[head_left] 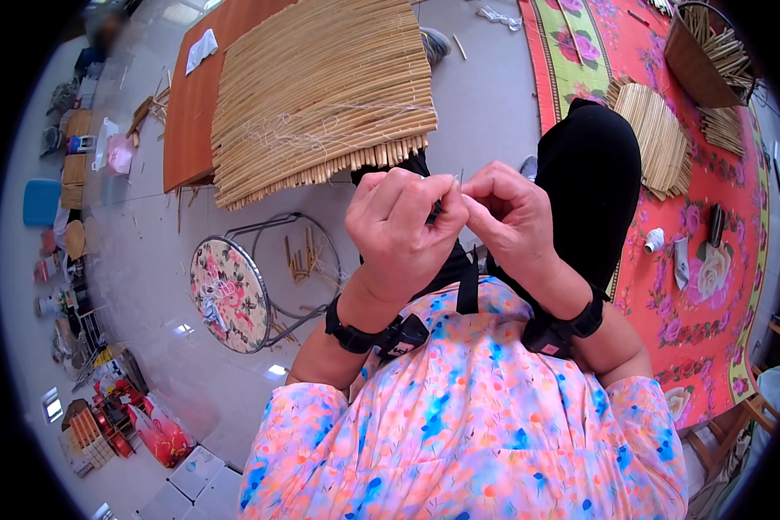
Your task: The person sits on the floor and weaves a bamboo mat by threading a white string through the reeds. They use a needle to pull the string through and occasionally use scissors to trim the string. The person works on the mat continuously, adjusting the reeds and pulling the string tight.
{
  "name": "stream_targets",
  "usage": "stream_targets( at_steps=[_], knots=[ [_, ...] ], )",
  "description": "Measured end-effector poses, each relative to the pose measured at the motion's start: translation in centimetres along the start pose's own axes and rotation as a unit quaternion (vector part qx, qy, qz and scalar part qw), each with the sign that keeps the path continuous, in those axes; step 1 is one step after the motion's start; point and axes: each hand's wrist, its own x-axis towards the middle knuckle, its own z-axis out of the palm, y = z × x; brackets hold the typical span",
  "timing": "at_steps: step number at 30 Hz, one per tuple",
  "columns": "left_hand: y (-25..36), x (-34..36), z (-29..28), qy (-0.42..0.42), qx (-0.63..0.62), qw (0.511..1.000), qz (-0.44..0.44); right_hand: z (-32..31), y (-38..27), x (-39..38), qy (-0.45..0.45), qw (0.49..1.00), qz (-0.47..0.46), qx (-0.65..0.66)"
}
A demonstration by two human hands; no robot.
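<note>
I wear a floral blouse (472, 425), pink with blue and orange splashes, black trousers (591, 186), and black straps on both wrists (353, 334).

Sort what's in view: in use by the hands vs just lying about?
In use:
left hand and right hand, pinching a needle between them
woven reed mat with loose thread, nearest ahead

Lying about:
floral stool
thread spool
reed bundles
basket

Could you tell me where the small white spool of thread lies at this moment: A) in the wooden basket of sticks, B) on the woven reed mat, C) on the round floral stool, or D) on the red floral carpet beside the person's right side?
D: the small white spool of thread rests on the red floral carpet, apart from both hands.
</note>
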Motion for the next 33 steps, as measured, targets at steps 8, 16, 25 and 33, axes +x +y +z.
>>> stream_targets(
  at_steps=[8, 16, 25, 33],
  knots=[
    [0.2, 0.1, 0.0, -0.005, -0.028, 0.999, -0.019, 0.1, -0.1, 0.0, 0.003, 1.0, -0.009, 0.005],
    [0.5, 0.0, -0.1, -0.019, -0.066, 0.995, -0.078, 0.2, -0.1, 0.0, 0.001, 1.0, -0.004, 0.016],
    [0.3, 0.0, -0.4, -0.039, -0.068, 0.996, -0.051, 0.1, -0.4, 0.0, 0.005, 1.0, -0.005, -0.008],
    [0.5, 0.0, -0.3, -0.043, -0.061, 0.995, -0.065, 0.1, -0.7, 0.0, 0.003, 1.0, -0.006, -0.014]
  ],
)
